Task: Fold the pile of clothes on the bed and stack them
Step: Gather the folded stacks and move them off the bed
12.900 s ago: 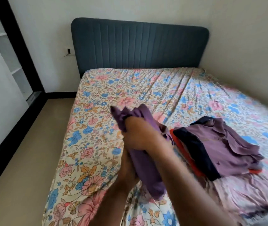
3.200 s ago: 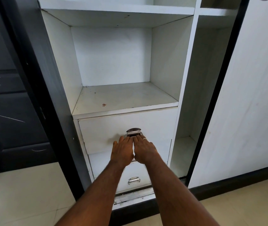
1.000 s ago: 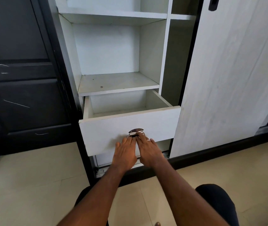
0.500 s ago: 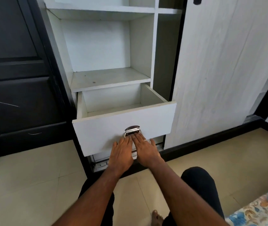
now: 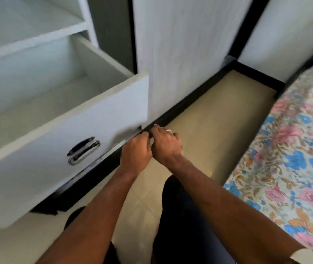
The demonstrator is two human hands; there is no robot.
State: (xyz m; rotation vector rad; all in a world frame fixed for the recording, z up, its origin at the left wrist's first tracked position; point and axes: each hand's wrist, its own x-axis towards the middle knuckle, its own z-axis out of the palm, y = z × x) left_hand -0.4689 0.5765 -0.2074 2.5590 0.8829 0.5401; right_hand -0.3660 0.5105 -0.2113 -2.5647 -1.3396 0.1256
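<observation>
No clothes show in this view. The white drawer (image 5: 37,172) of the wardrobe stands pulled out at the left, and its inside looks bare. Its metal handle (image 5: 83,150) is free. My left hand (image 5: 136,151) and my right hand (image 5: 166,144) hang side by side just right of the drawer's front, over the floor, fingers loosely curled and holding nothing. A ring shows on my right hand. The bed (image 5: 294,149) with its floral sheet fills the right side.
The open drawer juts out into the walkway at the left. A white sliding wardrobe door (image 5: 180,54) stands behind my hands, with a black base rail below it. A strip of beige floor (image 5: 218,121) runs between wardrobe and bed. My dark-trousered leg (image 5: 180,216) is below.
Both hands have come off the drawer handle and moved right of the drawer. The view has swung right and down, bringing much more of the bed in.
</observation>
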